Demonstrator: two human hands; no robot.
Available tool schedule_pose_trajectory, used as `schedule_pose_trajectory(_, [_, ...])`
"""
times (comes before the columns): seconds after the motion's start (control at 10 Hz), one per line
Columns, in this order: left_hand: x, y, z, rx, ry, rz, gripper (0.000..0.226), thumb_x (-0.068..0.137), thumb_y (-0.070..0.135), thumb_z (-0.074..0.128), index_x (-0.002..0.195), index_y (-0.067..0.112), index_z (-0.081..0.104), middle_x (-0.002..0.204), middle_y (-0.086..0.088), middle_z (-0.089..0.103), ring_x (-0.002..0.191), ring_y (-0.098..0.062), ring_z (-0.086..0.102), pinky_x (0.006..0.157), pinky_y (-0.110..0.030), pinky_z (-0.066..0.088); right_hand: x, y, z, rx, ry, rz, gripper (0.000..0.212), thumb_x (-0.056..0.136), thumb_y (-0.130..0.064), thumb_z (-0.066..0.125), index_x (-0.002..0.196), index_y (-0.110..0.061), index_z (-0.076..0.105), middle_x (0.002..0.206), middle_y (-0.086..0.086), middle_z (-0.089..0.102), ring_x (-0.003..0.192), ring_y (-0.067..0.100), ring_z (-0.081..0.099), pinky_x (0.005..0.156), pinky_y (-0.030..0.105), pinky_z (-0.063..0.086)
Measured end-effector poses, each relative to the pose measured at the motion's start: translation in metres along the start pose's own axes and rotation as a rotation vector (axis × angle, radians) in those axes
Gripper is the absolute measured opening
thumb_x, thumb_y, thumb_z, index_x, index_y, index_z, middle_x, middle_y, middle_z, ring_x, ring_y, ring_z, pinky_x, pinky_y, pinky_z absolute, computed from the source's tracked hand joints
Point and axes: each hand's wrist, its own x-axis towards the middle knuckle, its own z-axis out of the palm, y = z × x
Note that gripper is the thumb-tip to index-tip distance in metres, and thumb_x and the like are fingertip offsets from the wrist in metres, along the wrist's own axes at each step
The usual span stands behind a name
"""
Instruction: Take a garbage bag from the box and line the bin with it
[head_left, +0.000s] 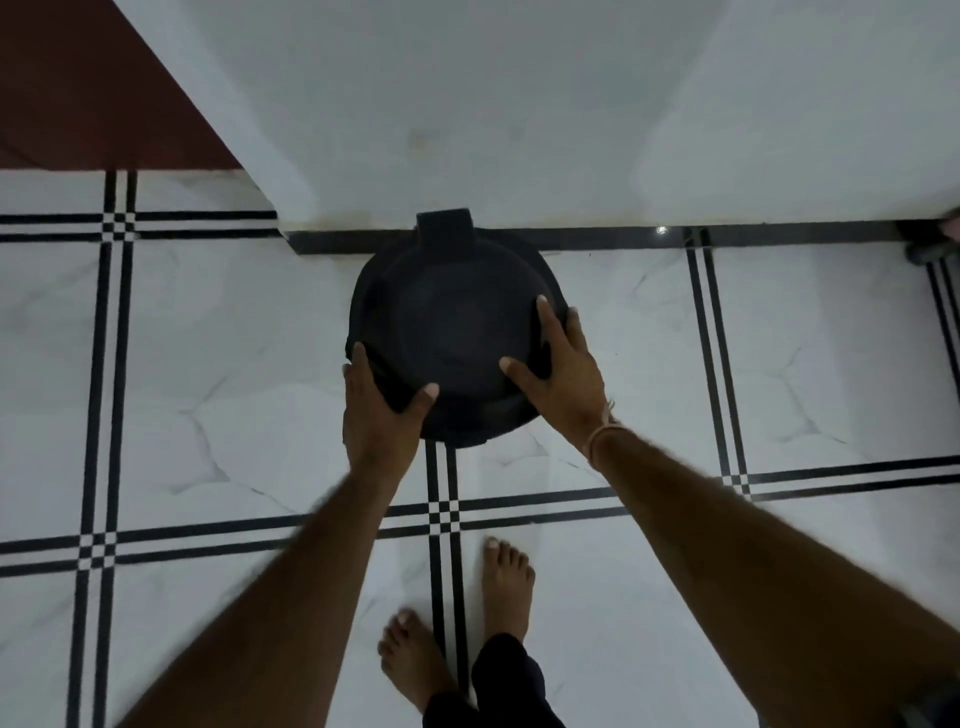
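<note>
Bin stands on the floor against the far wall, your left hand and right hand clasping its near rim.

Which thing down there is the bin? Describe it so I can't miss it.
Find the white wall where it meets the tiled floor. The bin stands against its base, with both hands on its near edge. It is the only round black object here.

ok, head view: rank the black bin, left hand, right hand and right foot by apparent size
1. black bin, clearly largest.
2. right hand and left hand: look alike, no ranking.
3. right foot: close to the hands; partly hidden by the trouser leg, so unsure.
</note>
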Motion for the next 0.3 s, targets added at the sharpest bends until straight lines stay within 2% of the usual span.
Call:
schedule_pose_trajectory(0.1, [-0.010,0.004,-0.011,0.040,-0.064,-0.054,0.107,0.075,0.060,0.075,0.159,0.021,0.020,0.159,-0.005,0.039,0.143,-0.034,0.043,0.110,-0.055,0.042,-0.011,-0.004,-0.010,-0.073,-0.082,-0.001,0.092,0.092,-0.053,0.066,0.163,-0.033,0.011,0.173,0.008,0.007,0.152,0.035,0.031,0.116,0.045,0.040])
schedule_pose_trajectory(0.2, [-0.029,0.029,-0.045,0.034,-0.063,-0.016,0.105,0.079,0.058,0.074,0.159,0.019,0.019,0.162,-0.007,0.034,0.145,-0.033,0.039,0.111,-0.052,0.039,-0.027,-0.030,-0.044,-0.115,-0.109,-0.052,0.086,0.094,-0.053,0.062,0.163,-0.032,0.016,0.172,0.007,0.010,0.155,0.032,0.027,0.118,0.047,0.036])
schedule_pose_trajectory(0.3, [-0.064,0.086,-0.109,0.061,-0.068,0.025,0.104,0.086,0.053,0.072,0.162,0.016,0.011,0.168,-0.008,0.025,0.151,-0.030,0.030,0.116,-0.046,0.032,-0.058,-0.080,-0.101,-0.112,-0.078,-0.105,0.080,0.095,-0.057,0.057,0.162,-0.032,0.021,0.171,0.005,0.020,0.156,0.028,0.024,0.118,0.047,0.035])
